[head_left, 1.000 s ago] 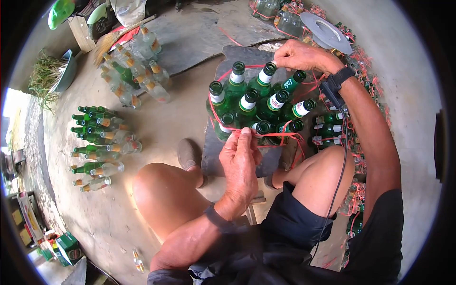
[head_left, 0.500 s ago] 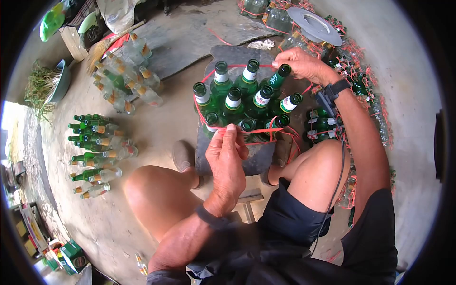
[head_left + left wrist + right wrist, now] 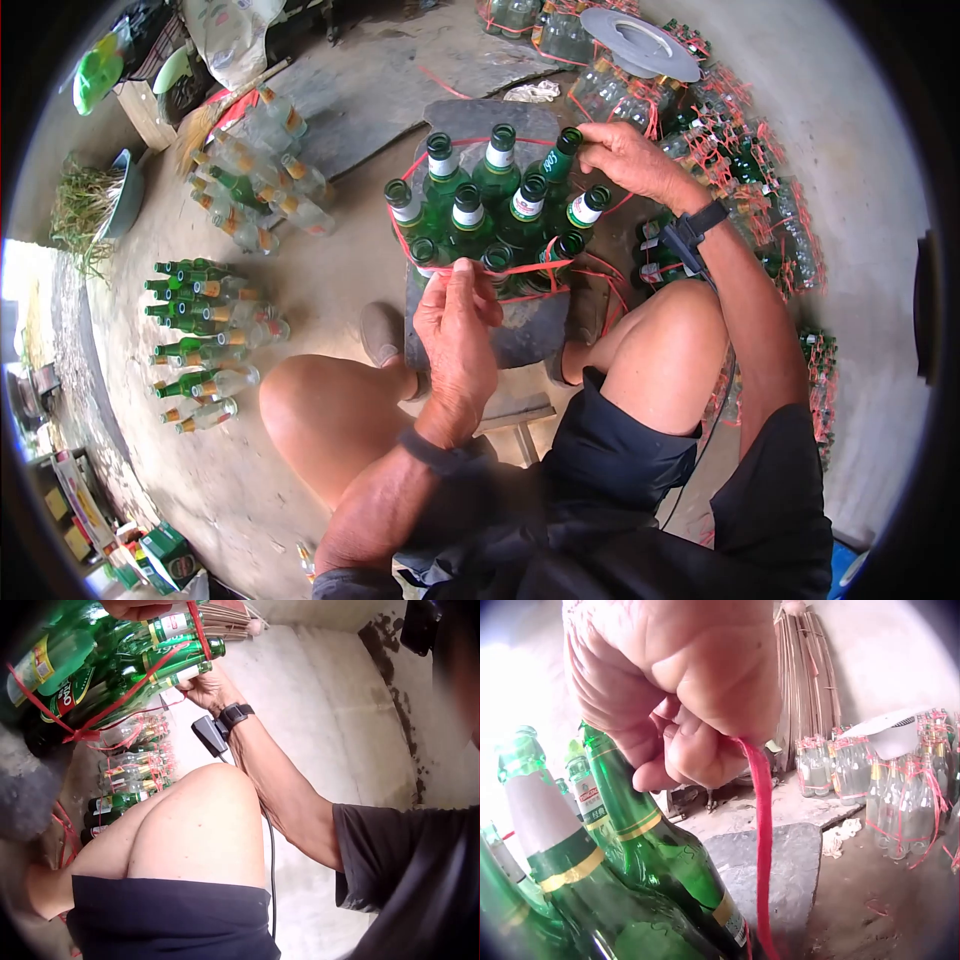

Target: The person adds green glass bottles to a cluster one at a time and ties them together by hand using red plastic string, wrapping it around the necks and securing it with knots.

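A cluster of upright green bottles [image 3: 470, 209] stands on a dark slab [image 3: 520, 335] between the knees, with red strap [image 3: 520, 268] looped around their necks. At the near side my left hand [image 3: 455, 335] pinches the strap between thumb and fingers. My right hand [image 3: 640, 165] is at the far right corner beside a bottle neck. In the right wrist view, the fingers of the right hand [image 3: 682, 697] curl round the red strap [image 3: 761, 840], whose length hangs down. Crossed strap [image 3: 81, 735] lies round the bottle bodies in the left wrist view.
Clear and green bottles [image 3: 205, 325] lie or stand in groups on the floor at left. Strapped bottle bundles [image 3: 745, 180] line the right wall, a grey hat [image 3: 640, 45] on top of some. A broom [image 3: 215, 110] and a basin of plants [image 3: 120, 205] are at upper left.
The head view has shifted, so the bottles appear farther left. My right hand has moved from the back row's bottle neck toward the right corner, drawing the strap along; my left keeps its pinch.
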Demonstrator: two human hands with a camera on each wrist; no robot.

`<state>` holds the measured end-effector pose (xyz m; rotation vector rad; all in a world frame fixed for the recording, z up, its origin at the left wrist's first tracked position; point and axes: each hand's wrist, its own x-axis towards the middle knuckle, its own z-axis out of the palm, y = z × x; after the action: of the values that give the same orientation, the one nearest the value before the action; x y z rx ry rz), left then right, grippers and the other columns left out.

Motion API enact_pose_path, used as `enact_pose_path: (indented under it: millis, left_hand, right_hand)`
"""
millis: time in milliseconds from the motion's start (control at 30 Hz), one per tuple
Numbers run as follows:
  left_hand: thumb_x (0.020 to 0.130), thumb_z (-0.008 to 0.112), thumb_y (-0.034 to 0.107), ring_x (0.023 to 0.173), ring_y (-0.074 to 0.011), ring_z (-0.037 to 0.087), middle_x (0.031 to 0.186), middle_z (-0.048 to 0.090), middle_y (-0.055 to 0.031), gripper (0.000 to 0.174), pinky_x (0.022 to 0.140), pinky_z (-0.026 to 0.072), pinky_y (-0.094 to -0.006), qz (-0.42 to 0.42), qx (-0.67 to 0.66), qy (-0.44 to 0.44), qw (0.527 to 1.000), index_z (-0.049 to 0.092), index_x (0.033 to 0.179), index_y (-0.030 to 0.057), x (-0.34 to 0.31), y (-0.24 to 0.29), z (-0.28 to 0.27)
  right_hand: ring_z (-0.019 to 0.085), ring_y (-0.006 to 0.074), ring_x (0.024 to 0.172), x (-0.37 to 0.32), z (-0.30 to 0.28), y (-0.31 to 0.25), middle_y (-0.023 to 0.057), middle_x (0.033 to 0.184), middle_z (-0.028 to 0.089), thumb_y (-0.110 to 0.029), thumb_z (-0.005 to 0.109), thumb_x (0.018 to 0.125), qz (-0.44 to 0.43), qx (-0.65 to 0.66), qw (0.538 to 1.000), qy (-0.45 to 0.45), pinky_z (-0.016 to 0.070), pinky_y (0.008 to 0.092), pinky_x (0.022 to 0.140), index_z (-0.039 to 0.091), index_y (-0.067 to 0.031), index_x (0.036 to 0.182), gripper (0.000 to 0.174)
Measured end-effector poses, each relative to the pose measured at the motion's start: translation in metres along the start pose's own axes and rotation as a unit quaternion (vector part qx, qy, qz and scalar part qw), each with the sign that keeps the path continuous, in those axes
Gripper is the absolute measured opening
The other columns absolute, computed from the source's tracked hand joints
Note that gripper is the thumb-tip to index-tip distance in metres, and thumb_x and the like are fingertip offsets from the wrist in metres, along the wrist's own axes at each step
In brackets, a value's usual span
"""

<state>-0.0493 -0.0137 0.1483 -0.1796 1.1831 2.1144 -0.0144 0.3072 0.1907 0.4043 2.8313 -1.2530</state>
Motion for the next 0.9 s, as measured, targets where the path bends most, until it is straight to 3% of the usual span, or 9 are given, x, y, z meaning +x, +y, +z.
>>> enact_pose_path:
  millis: [133,167,267,300,533,633,700,900]
  left_hand:
    - [0.112,0.063,0.022,0.074,-0.0059,0.055,0.086,0.064,0.0045,0.017,0.062,0.0411,-0.0259,0.013,0.002,-0.009,1.0,0.069,0.103,0.0092,0.002,0.0,-0.002]
    - [0.112,0.063,0.022,0.074,-0.0059,0.055,0.086,0.064,0.0045,0.017,0.062,0.0411,-0.0259,0.013,0.004,-0.011,1.0,0.069,0.103,0.0092,0.002,0.0,-0.003]
    - [0.112,0.063,0.022,0.074,-0.0066,0.055,0.087,0.064,0.0041,0.016,0.063,0.0418,-0.0266,0.012,0.004,-0.011,1.0,0.069,0.104,0.009,0.003,-0.001,-0.003]
    - [0.112,0.063,0.023,0.07,-0.0077,0.053,0.084,0.062,0.0028,0.019,0.062,0.042,-0.0264,0.014,0.003,0.0,1.0,0.069,0.104,0.0071,0.003,-0.001,-0.002]
    - [0.113,0.062,0.024,0.067,-0.0087,0.05,0.082,0.06,0.0012,0.023,0.061,0.0426,-0.0262,0.013,0.015,0.013,1.0,0.069,0.104,0.0046,0.003,0.001,0.0]
    - [0.113,0.062,0.024,0.067,-0.0088,0.05,0.082,0.06,0.0011,0.023,0.061,0.0426,-0.0262,0.018,0.012,0.011,1.0,0.069,0.104,0.0043,0.003,0.002,0.0]
    - [0.113,0.062,0.024,0.067,-0.0089,0.05,0.082,0.061,0.001,0.023,0.061,0.0426,-0.0263,0.017,0.013,0.012,1.0,0.069,0.104,0.0042,0.002,0.003,0.001]
    - [0.113,0.063,0.024,0.067,-0.009,0.051,0.082,0.061,0.001,0.022,0.061,0.0426,-0.0264,0.02,0.013,0.014,1.0,0.069,0.104,0.0044,0.003,0.001,0.0]
  right_hand:
    - [0.061,0.0128,0.089,-0.007,0.006,0.006,0.0032,0.095,0.068,-0.008,0.06,0.104,-0.02,0.022,1.0,-0.002,0.0521,0.0331,0.083,0.068,-0.0003,0.126,0.025]
    - [0.061,0.014,0.09,-0.008,0.005,0.009,0.0047,0.097,0.067,-0.004,0.064,0.1,-0.03,-0.004,1.0,-0.006,0.0532,0.0342,0.086,0.064,-0.0021,0.136,0.036]
    - [0.061,0.0161,0.092,-0.016,0.003,0.004,0.005,0.096,0.065,-0.003,0.067,0.099,-0.001,0.019,0.999,-0.042,0.0532,0.035,0.087,0.06,-0.0047,0.144,0.046]
    - [0.062,0.0182,0.093,-0.015,0.001,0.001,0.0053,0.097,0.064,-0.004,0.075,0.094,-0.031,-0.06,0.997,-0.047,0.0537,0.0365,0.087,0.057,-0.0073,0.148,0.057]
    - [0.063,0.0201,0.091,-0.028,-0.005,-0.009,0.0063,0.096,0.062,-0.011,0.089,0.079,-0.085,-0.128,0.987,-0.047,0.0542,0.0362,0.083,0.059,-0.003,0.148,0.075]
    - [0.063,0.0213,0.091,-0.035,-0.009,-0.015,0.0069,0.096,0.063,-0.014,0.09,0.078,-0.04,-0.139,0.987,-0.066,0.0545,0.0378,0.082,0.061,-0.0014,0.146,0.075]
    - [0.066,0.0268,0.098,-0.034,-0.009,-0.012,0.0123,0.104,0.066,-0.019,0.092,0.073,0.005,-0.119,0.988,-0.098,0.0553,0.0407,0.088,0.057,-0.001,0.15,0.086]
    - [0.065,0.0232,0.084,-0.043,0.002,-0.009,0.0103,0.09,0.065,-0.026,0.093,0.077,-0.012,-0.117,0.992,-0.041,0.054,0.0395,0.077,0.062,0.0016,0.144,0.078]
